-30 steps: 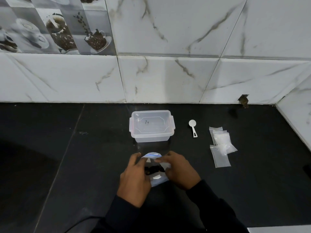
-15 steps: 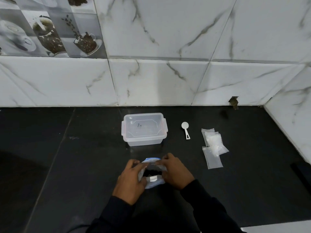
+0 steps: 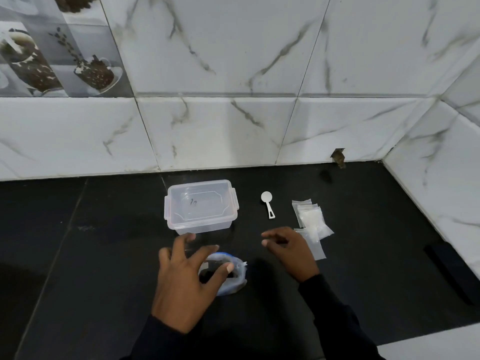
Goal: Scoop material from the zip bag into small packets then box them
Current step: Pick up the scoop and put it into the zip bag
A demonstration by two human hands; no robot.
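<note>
A small clear zip bag (image 3: 235, 278) with a blue seal and dark material inside lies on the black counter, its mouth spread wide. My left hand (image 3: 187, 281) hovers over its left side, fingers apart, thumb tip near the bag's opening. My right hand (image 3: 288, 249) is off the bag, to its upper right, fingers loosely curled and holding nothing. A clear lidded plastic box (image 3: 200, 206) stands just behind the bag. A white scoop (image 3: 268, 205) lies to the right of the box. Several small clear packets (image 3: 311, 222) lie further right, partly under my right hand.
The black counter (image 3: 104, 255) runs to a white marble-tile wall (image 3: 233, 131) behind and a side wall (image 3: 446, 183) on the right. A dark flat strip (image 3: 452, 271) lies at the right near the counter's front edge.
Both hands have let go of the zip bag. My right hand has moved right toward the packets, and my left hand has spread its fingers above the bag, which now lies open.
</note>
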